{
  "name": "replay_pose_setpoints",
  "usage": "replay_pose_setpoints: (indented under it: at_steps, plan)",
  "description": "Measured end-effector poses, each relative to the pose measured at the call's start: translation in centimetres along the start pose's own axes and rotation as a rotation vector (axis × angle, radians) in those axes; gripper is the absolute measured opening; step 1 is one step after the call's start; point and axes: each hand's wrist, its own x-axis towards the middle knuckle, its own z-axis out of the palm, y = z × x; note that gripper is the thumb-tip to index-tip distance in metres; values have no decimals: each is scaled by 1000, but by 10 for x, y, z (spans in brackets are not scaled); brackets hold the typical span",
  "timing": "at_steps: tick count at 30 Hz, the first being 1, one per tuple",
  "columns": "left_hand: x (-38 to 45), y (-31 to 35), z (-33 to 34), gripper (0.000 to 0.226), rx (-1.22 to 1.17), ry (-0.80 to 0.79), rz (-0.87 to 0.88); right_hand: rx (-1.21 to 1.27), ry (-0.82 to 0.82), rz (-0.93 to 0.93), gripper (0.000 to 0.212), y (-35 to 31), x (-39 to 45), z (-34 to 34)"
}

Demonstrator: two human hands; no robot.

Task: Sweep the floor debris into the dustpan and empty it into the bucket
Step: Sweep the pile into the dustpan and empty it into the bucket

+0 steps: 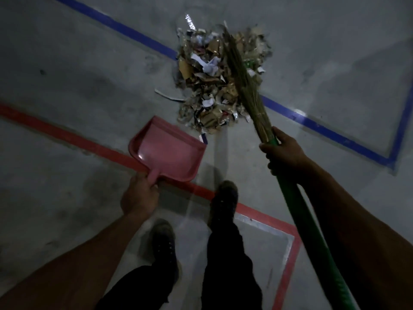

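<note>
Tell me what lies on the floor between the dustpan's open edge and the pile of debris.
In the head view, almost nothing: the dustpan mouth sits just short of the debris pile, with a narrow strip of bare concrete floor and a stray scrap between them.

We see bare forearms (348, 222) with no sleeves showing. Toward six o'clock, our legs wear black trousers (225, 271). Dark, dusty-looking shoes (224, 202) cover both feet.

I see the left hand (139, 193) gripping the pink dustpan (169, 151) by its handle, open edge just beside the debris pile (214, 79). Right hand (283, 153) grips the green-handled broom (243, 86), bristles lying across the pile. Grey floor (67, 74), blue and red tape lines.
</note>
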Motion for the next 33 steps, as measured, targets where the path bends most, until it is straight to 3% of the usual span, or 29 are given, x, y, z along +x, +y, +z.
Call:
replay_pose_setpoints:
  at_steps: [6,15,25,33]
  plan:
    - [10,13,50,39,20,-41,-111,-241,-61,-142,73,1,67,-7]
    - [45,44,148,25,9,-22,-258,-338,-108,-298,75,48,183,-1]
    - [92,77,178,34,-36,-11,-195,-361,-123,-300,75,51,234,-12]
    - [160,134,168,25,-103,3,-127,-404,-55,-346,72,-7,282,-27]
